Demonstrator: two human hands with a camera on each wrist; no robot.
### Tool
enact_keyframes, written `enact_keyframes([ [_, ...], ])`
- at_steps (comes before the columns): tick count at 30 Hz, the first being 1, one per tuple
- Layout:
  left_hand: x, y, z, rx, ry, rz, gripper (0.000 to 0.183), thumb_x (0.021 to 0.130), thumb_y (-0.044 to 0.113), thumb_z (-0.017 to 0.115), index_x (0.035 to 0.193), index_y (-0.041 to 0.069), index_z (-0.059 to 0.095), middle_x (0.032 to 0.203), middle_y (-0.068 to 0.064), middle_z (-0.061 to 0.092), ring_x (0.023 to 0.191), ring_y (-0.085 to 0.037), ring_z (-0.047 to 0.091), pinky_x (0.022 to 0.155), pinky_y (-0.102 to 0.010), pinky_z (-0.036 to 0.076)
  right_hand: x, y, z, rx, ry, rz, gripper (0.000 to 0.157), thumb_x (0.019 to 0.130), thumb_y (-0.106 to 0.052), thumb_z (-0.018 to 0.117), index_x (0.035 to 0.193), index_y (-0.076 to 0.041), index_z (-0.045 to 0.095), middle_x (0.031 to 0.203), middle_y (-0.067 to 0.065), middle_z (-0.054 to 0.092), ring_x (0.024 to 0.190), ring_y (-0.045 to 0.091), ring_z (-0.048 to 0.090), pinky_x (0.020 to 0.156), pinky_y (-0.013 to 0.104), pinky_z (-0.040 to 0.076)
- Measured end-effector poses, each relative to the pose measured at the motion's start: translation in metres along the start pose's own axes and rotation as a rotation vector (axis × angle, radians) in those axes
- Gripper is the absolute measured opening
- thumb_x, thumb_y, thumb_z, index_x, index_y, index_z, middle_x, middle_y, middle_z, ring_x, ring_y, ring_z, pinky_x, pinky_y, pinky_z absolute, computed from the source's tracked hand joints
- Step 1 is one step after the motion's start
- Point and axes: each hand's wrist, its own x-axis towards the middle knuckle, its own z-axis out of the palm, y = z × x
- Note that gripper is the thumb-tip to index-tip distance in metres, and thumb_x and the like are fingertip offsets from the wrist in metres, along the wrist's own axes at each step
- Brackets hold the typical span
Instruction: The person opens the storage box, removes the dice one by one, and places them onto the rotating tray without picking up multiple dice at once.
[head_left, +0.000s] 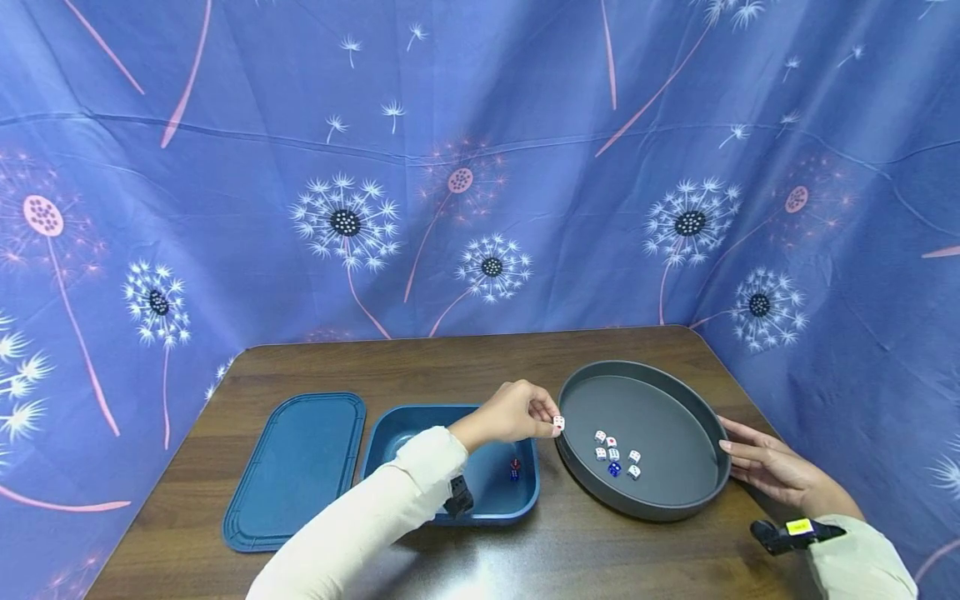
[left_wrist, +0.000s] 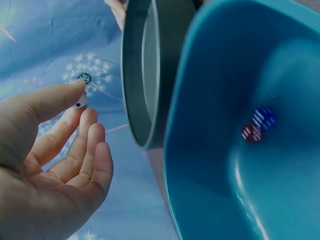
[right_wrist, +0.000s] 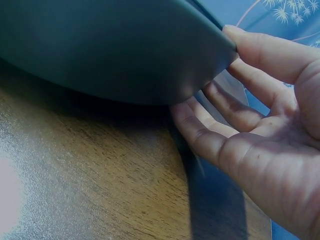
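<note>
My left hand (head_left: pixel 517 412) pinches a white die (head_left: pixel 558 422) between thumb and fingertips, just over the left rim of a dark grey round pan (head_left: pixel 682 417). In the left wrist view, the fingers partly cover that die (left_wrist: pixel 80 103). Several white dice (head_left: pixel 601 454) and a blue die (head_left: pixel 614 469) lie on the pan's floor, towards its front left. At the pan's right side my right hand (head_left: pixel 780 471) holds the edge, thumb at the rim and fingers lower on the wall. Inside the blue box (head_left: pixel 450 518) are a red die (left_wrist: pixel 251 133) and a blue die (left_wrist: pixel 264 118).
A flat blue lid (head_left: pixel 296 471) lies on the wooden table (head_left: pixel 495 367) left of the box. Box and pan stand close side by side. A blue cloth (head_left: pixel 555 200) with dandelion print hangs behind the table and along its sides.
</note>
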Motion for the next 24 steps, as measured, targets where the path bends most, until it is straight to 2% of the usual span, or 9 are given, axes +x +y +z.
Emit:
enact_keyframes([
  [4, 0.01, 0.006, 0.009, -0.014, 0.017, 0.029, 0.008, 0.082, 0.013, 0.076, 0.086, 0.009, 0.071, 0.076, 0.005, 0.067, 0.067, 0.0, 0.058, 0.064, -0.015, 0.048, 0.0, 0.001, -0.001, 0.007, -0.027, -0.019, 0.051, 0.102, 0.0, 0.03, 0.123, -0.036, 0.061, 0.121, -0.011, 0.063, 0.11, 0.011, 0.061, 0.09, 0.028, 0.05],
  [9, 0.022, 0.01, 0.026, 0.003, 0.039, 0.059, 0.01, 0.083, 0.013, 0.075, 0.089, 0.007, 0.072, 0.078, 0.006, 0.067, 0.068, 0.003, 0.057, 0.064, -0.012, 0.047, 0.0, 0.001, 0.0, 0.007, -0.019, -0.017, 0.051, 0.102, 0.0, 0.032, 0.122, -0.036, 0.062, 0.12, -0.011, 0.063, 0.11, 0.011, 0.061, 0.09, 0.028, 0.05],
  [15, 0.034, 0.013, 0.049, 0.027, 0.096, 0.098, 0.008, 0.084, 0.012, 0.074, 0.089, 0.007, 0.072, 0.077, 0.005, 0.068, 0.065, 0.006, 0.055, 0.062, -0.009, 0.045, 0.0, 0.0, 0.0, 0.002, -0.006, -0.008, 0.05, 0.102, -0.001, 0.032, 0.121, -0.037, 0.062, 0.119, -0.01, 0.064, 0.109, 0.012, 0.062, 0.09, 0.028, 0.05],
  [20, 0.041, 0.018, 0.068, 0.017, 0.142, 0.095, 0.007, 0.084, 0.013, 0.074, 0.088, 0.007, 0.073, 0.075, 0.006, 0.067, 0.064, 0.006, 0.054, 0.061, -0.009, 0.044, 0.0, 0.001, 0.0, 0.014, -0.011, -0.006, 0.05, 0.103, -0.001, 0.032, 0.121, -0.036, 0.062, 0.12, -0.008, 0.064, 0.11, 0.014, 0.062, 0.09, 0.029, 0.049],
  [24, 0.046, 0.019, 0.085, -0.037, 0.206, 0.071, 0.007, 0.083, 0.014, 0.075, 0.088, 0.009, 0.073, 0.074, 0.007, 0.067, 0.065, 0.005, 0.053, 0.061, -0.009, 0.043, -0.001, 0.001, 0.0, 0.009, 0.002, -0.006, 0.05, 0.102, -0.001, 0.033, 0.12, -0.037, 0.062, 0.119, -0.009, 0.064, 0.109, 0.013, 0.062, 0.09, 0.028, 0.05],
])
